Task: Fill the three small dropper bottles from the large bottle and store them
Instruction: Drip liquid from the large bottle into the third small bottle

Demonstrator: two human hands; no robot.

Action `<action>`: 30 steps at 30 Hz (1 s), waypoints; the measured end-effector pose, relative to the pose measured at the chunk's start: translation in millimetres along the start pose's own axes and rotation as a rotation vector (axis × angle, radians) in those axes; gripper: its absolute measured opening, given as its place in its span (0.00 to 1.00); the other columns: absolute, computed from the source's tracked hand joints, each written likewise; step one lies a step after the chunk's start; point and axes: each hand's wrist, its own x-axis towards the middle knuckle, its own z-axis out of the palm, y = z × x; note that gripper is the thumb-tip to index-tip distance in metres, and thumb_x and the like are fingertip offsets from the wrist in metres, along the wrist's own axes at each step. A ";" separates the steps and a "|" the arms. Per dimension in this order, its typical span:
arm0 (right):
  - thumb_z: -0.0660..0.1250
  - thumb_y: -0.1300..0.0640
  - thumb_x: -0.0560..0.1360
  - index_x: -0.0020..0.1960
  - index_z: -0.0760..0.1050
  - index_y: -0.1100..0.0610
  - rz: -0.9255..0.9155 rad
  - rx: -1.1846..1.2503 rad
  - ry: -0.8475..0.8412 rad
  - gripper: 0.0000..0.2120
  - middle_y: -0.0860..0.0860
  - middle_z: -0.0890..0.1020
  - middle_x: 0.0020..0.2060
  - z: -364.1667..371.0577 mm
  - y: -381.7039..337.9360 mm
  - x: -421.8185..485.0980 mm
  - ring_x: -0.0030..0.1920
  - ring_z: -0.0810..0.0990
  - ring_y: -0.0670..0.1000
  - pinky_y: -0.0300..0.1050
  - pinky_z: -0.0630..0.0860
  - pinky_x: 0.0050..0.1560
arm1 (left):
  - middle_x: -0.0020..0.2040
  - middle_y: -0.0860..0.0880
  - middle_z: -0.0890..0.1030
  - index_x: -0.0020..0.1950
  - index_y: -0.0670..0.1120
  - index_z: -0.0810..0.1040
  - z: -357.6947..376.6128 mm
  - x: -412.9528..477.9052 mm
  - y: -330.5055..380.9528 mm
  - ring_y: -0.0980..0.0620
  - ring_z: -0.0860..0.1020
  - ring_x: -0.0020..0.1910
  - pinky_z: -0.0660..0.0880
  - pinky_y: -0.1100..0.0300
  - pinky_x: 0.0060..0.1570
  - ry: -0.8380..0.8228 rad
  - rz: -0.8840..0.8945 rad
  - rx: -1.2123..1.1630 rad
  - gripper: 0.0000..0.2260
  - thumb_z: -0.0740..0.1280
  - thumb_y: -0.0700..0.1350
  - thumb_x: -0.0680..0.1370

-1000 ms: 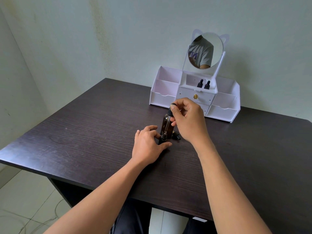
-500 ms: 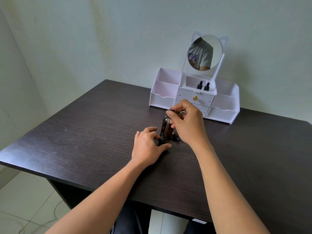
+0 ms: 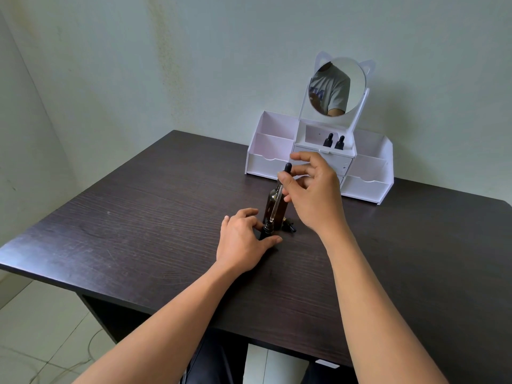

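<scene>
A small dark dropper bottle stands open on the table, pinched at its base by my left hand. Right behind it stands the large amber bottle. My right hand holds a long glass dropper by its black bulb, fingers spread, with the glass tip down at the small bottle's mouth. A small black dropper cap lies on the table just right of the bottles. Two capped small dropper bottles stand in the white organizer's upper middle compartment.
The white organizer with drawers and side bins sits at the back of the dark wooden table, against the wall. A round cat-ear mirror rises from it. The table's front edge is near my forearms.
My right hand has lifted the dropper higher and opened its fingers around the bulb. My left hand has stayed on the small bottle.
</scene>
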 end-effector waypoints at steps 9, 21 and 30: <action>0.69 0.59 0.79 0.55 0.77 0.58 -0.147 0.062 0.234 0.05 0.46 0.81 0.41 -10.8 -14.9 26.5 0.38 0.84 0.54 0.46 0.83 0.37 | 0.71 0.56 0.72 0.48 0.51 0.82 -0.5 0.6 -0.6 0.53 0.67 0.70 0.53 0.45 0.76 -0.011 -0.014 -0.013 0.18 0.75 0.62 0.68; 0.68 0.56 0.79 0.53 0.75 0.50 -0.146 -0.032 0.170 0.04 0.43 0.81 0.43 -4.2 2.7 32.2 0.42 0.84 0.54 0.57 0.82 0.44 | 0.71 0.55 0.71 0.48 0.51 0.82 -0.8 0.9 -0.2 0.53 0.67 0.71 0.52 0.44 0.77 -0.018 -0.018 -0.011 0.17 0.75 0.62 0.69; 0.70 0.58 0.78 0.47 0.78 0.51 -0.089 -0.169 0.088 0.03 0.46 0.80 0.48 1.2 13.2 35.5 0.43 0.80 0.40 0.26 0.72 0.43 | 0.72 0.55 0.71 0.48 0.53 0.82 -0.5 1.8 0.2 0.53 0.67 0.71 0.53 0.43 0.76 -0.022 -0.019 -0.006 0.16 0.75 0.62 0.69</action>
